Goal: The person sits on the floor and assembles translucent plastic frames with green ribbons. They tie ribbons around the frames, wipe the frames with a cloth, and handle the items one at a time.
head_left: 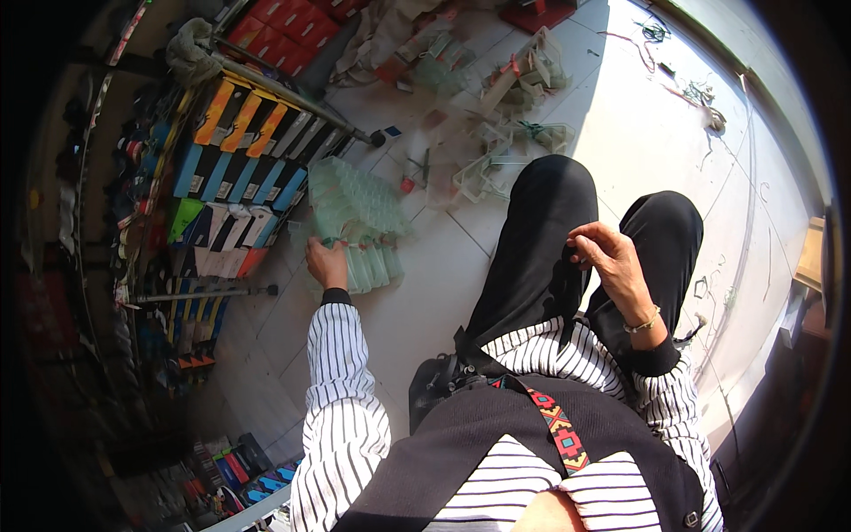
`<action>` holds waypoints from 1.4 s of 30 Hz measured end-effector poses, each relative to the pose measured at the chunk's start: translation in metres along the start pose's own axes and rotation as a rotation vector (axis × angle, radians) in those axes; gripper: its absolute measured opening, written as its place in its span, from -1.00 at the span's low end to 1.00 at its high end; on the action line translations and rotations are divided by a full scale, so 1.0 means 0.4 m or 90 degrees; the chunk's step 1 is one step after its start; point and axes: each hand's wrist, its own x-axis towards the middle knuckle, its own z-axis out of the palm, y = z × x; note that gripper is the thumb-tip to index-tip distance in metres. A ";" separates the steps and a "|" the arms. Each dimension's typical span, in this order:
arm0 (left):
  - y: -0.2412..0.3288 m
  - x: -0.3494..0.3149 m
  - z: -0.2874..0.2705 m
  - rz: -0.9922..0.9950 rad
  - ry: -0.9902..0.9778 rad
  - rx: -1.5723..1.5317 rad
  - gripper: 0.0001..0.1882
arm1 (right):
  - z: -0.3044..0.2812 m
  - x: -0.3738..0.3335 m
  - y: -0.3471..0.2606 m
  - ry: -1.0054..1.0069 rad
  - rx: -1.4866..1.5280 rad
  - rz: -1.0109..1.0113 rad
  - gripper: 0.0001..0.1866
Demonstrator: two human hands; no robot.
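Observation:
My left hand [327, 264] reaches out to the left and is closed on the near edge of a bundle of translucent pale green plastic pieces [355, 199]. The pieces sit nested in rows, and a bit of red shows beside my fingers. My right hand [613, 268] is raised over my lap, its thumb and fingers drawn together in a pinch. Whether something small is between them cannot be made out against my black trousers [541, 235]. A bracelet circles the right wrist.
At left stands a shelf rack packed with boxes [235, 173]; metal bars [301, 97] jut from it. More clear plastic pieces [523, 146] lie loose on the tiled floor ahead. Cord scraps [700, 97] lie in the sunlit part. A black bag [434, 387] rests at my left hip.

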 end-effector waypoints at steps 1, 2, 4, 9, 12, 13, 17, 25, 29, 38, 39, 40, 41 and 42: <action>0.002 -0.001 0.001 -0.007 -0.001 0.006 -0.64 | -0.001 0.000 0.000 -0.001 0.004 0.003 -0.79; 0.003 -0.003 0.001 -0.014 -0.003 0.012 -0.64 | -0.001 0.000 0.000 -0.001 0.007 0.006 -0.79; 0.006 -0.007 0.000 -0.025 -0.022 0.038 -0.62 | -0.002 -0.001 0.000 0.000 0.003 0.006 -0.79; 0.018 -0.020 -0.010 -0.028 -0.022 0.107 -0.54 | -0.004 -0.005 0.003 0.004 0.007 0.014 -0.79; 0.031 -0.024 -0.021 -0.025 -0.022 0.133 -0.47 | -0.007 -0.011 0.012 0.006 0.005 0.012 -0.79; 0.036 -0.025 -0.024 -0.021 -0.018 0.134 -0.45 | -0.008 -0.013 0.014 0.008 0.002 0.012 -0.79; 0.052 -0.028 -0.031 -0.020 -0.028 0.133 -0.41 | -0.016 -0.026 0.016 0.016 -0.025 -0.003 -0.79; 0.040 -0.009 -0.036 0.085 0.058 0.016 -0.64 | -0.062 -0.078 -0.045 0.108 -0.118 -0.052 -0.88; 0.048 0.014 -0.043 0.117 0.041 -0.240 -0.89 | -0.109 -0.056 -0.088 0.198 -0.068 -0.205 -0.87; 0.355 0.135 -0.131 0.203 -0.075 -0.453 -0.78 | -0.290 0.067 -0.238 0.312 -0.235 -0.379 -0.82; 0.414 0.135 -0.148 0.224 -0.089 -0.479 -0.79 | -0.304 0.072 -0.242 0.324 -0.233 -0.371 -0.83; 0.475 0.134 -0.168 0.260 -0.134 -0.478 -0.80 | -0.316 0.077 -0.244 0.338 -0.235 -0.359 -0.85; 0.533 0.133 -0.190 0.294 -0.177 -0.476 -0.80 | -0.323 0.081 -0.245 0.343 -0.205 -0.349 -0.85; 0.586 0.128 -0.211 0.341 -0.226 -0.493 -0.81 | -0.327 0.088 -0.242 0.347 -0.178 -0.348 -0.86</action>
